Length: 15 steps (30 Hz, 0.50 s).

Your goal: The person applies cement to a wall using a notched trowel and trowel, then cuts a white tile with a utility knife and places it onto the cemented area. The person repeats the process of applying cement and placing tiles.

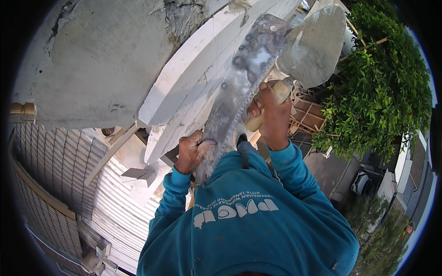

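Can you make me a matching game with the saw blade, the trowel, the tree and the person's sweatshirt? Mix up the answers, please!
Things:
1. saw blade
2. trowel
3. sweatshirt
4. tree

Clues:
A. blue-green, with pale printing
B. gripped in the right hand
C. green and leafy, at the picture's right
D. toothed along one edge, held near its lower end by the left hand

Right pairs: 1-D, 2-B, 3-A, 4-C

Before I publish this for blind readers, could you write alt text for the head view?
The person's left hand grips a saw blade near one end; the right hand holds a trowel. Pale masonry spans upper left; a tree stands at right.
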### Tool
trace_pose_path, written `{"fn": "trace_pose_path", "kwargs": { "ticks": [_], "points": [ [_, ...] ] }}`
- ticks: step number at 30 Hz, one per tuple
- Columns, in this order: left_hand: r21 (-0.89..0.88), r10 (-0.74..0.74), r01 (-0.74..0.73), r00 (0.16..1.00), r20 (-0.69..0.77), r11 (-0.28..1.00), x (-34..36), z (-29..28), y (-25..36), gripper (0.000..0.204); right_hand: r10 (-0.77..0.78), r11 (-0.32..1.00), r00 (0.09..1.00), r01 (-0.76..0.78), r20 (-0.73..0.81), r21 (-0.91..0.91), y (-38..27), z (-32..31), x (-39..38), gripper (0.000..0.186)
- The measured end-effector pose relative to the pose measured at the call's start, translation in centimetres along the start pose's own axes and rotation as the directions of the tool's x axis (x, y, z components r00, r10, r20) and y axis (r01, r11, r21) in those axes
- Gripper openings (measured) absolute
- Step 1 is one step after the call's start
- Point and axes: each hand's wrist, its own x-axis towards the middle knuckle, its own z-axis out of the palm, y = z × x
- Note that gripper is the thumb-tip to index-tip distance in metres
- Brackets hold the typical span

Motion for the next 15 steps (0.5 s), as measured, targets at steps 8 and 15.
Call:
{"fn": "trace_pose_path", "kwargs": {
  "ticks": [8,15],
  "points": [
    [-0.134,-0.044,0.060,0.992,0.116,0.989,0.2,-2.2,-0.7,0.036,-0.376,0.777,0.920,0.380,0.114,-0.502,0.8,-5.0,5.2,0.012],
    [-0.205,-0.144,0.176,0.976,0.164,0.963,0.2,-2.9,-0.4,0.045,-0.559,0.528,0.776,0.604,0.290,-0.598,-1.5,-6.5,6.3,0.011]
  ]
}}
